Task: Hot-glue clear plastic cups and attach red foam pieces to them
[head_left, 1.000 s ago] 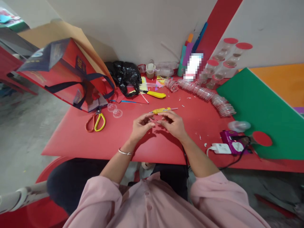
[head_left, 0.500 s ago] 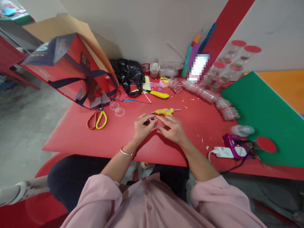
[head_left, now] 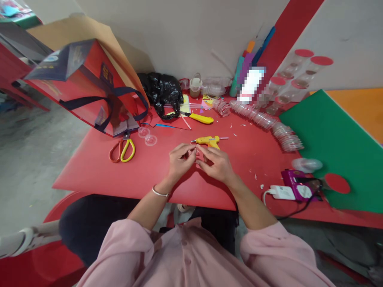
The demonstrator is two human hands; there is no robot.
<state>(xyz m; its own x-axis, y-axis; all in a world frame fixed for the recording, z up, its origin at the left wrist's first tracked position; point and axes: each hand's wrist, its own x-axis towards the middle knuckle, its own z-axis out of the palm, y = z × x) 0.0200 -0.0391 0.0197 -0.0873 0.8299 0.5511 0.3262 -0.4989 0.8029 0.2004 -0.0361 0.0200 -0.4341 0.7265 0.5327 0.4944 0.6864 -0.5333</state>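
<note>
My left hand (head_left: 181, 160) is closed in a pinch over the red table (head_left: 119, 181), its thumb and fingertips meeting the right fingertips. Opposite it, my right hand (head_left: 218, 162) has its fingers bent inward, also pinching. Between them is something small, perhaps clear plastic; the fingers hide most of it. Just beyond the fingertips lies a yellow glue gun (head_left: 206, 140) with a glue stick in its back end. Two joined clear plastic domes (head_left: 150, 140) rest to the left, near scissors (head_left: 122, 150) with one red and one yellow handle.
A red gift bag (head_left: 98, 91) stands at the left, beside a black plastic bag (head_left: 163, 95). Behind the glue gun lies a yellow utility knife (head_left: 201, 118). Stacked clear plastic cups (head_left: 254, 116) curve along the right. A purple box (head_left: 295, 185) with a white charger (head_left: 283, 192) sits near the green board (head_left: 344, 159).
The fingers have shifted very slightly around the small piece, and less of it shows now. The whole view has moved a little; the things on the table stay in place.
</note>
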